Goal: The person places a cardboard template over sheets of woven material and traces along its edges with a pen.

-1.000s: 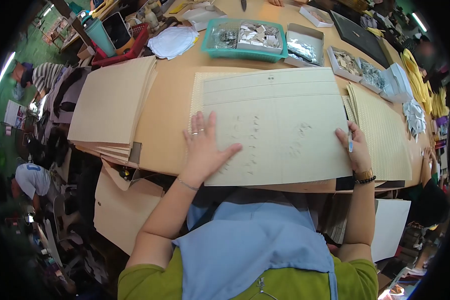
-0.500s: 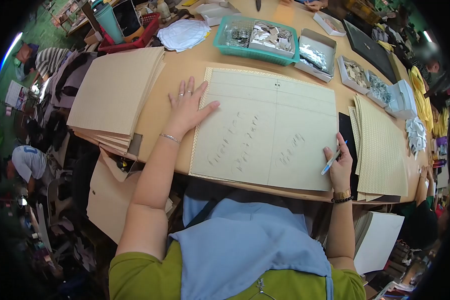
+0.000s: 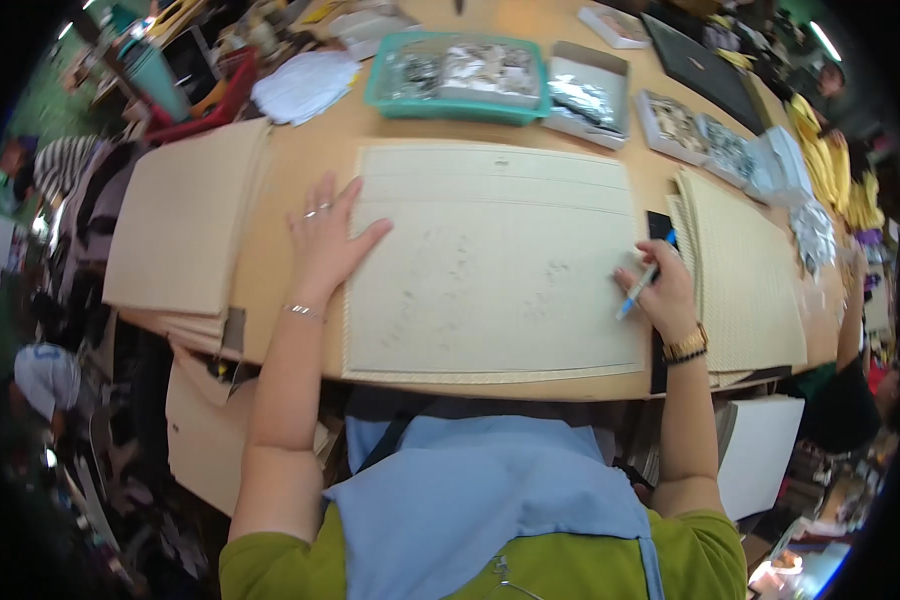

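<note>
A pale card sheet (image 3: 490, 270) with ruled lines and blurred handwriting lies over a textured cream sheet, whose edge shows along the left and bottom. My left hand (image 3: 332, 240), with rings on it, rests with spread fingers at the left edge of the sheets. At the right edge, my right hand (image 3: 665, 285) holds a blue and white pen (image 3: 638, 291) between thumb and fingers, its tip pointing down and left over the card.
Card stacks lie left (image 3: 185, 225) and right (image 3: 740, 280). Behind the sheets stand a teal tray (image 3: 460, 112), white boxes of small pieces (image 3: 675, 125) and a round white bundle (image 3: 305, 87). Another person's arm (image 3: 852, 310) is at the far right.
The card, earlier offset from the textured sheet, now lies nearly lined up over it. My left hand has moved left off the card's middle to its edge. The pen has swung out across my right fingers.
</note>
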{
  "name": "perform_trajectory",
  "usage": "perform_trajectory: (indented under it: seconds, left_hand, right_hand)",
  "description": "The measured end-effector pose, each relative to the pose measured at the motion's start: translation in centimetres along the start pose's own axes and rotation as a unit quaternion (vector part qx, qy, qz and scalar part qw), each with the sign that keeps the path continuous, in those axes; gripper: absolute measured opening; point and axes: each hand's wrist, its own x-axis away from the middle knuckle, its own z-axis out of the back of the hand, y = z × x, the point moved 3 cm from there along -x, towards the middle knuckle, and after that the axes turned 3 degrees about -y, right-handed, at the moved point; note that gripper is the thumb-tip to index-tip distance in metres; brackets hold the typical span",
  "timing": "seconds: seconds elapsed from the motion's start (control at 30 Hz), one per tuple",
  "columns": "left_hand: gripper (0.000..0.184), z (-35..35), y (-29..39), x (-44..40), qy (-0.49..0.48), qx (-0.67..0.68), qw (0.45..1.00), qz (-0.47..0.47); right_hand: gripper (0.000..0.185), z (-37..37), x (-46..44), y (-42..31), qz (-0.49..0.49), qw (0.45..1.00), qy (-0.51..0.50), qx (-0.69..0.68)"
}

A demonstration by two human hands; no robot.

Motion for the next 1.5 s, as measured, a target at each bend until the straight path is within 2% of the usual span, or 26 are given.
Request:
perform_trajectory:
  seconds: [0.07, 0.13, 0.3, 0.4, 0.43, 0.53, 0.83, 1.07, 1.3, 1.4, 1.5]
  left_hand:
    - [0.078, -0.4, -0.4, 0.0, 0.006, -0.005, 1.000, -0.004]
    - [0.077, -0.3, -0.4, 0.0, 0.003, 0.002, 1.000, -0.012]
    - [0.075, 0.1, -0.2, -0.1, -0.006, -0.003, 1.000, -0.012]
    - [0.075, 0.0, -0.2, -0.2, -0.007, -0.004, 1.000, -0.011]
    - [0.075, 0.1, -0.1, -0.2, -0.008, -0.002, 1.000, -0.008]
    - [0.075, 0.0, 0.0, -0.2, -0.011, -0.002, 1.000, -0.002]
    - [0.075, 0.0, 0.1, -0.2, -0.017, -0.013, 1.000, 0.011]
    - [0.076, 0.1, 0.1, -0.1, -0.012, -0.035, 0.999, 0.005]
    - [0.079, 0.2, 0.4, 0.1, -0.002, -0.018, 1.000, -0.004]
    - [0.078, 0.2, 0.4, 0.2, -0.009, 0.000, 1.000, 0.009]
    - [0.079, 0.2, 0.3, 0.1, -0.013, 0.001, 1.000, 0.012]
  right_hand:
    - [0.046, -0.2, -1.7, 1.4, -0.026, 0.997, -0.015, -0.069]
    - [0.046, -0.9, -3.7, 2.5, 0.035, 0.998, 0.026, -0.046]
    - [0.051, -3.3, -7.3, 4.4, 0.102, 0.991, 0.080, -0.032]
    - [0.053, -2.9, -7.3, 3.8, 0.095, 0.995, 0.023, -0.037]
    - [0.051, -2.7, -7.1, 3.6, 0.056, 0.997, 0.001, -0.047]
    - [0.050, -2.7, -7.1, 3.3, 0.072, 0.997, 0.016, 0.011]
    - [0.050, -2.9, -7.4, 3.6, 0.061, 0.998, 0.021, 0.023]
    - [0.049, -2.7, -7.5, 3.2, 0.043, 0.999, 0.016, 0.004]
    - [0.048, -3.2, -7.8, 3.5, 0.089, 0.996, 0.023, -0.004]
    - [0.046, -3.7, -7.9, 3.9, 0.067, 0.995, 0.010, -0.071]
    - [0.046, -3.6, -7.9, 3.7, 0.070, 0.996, 0.011, -0.056]
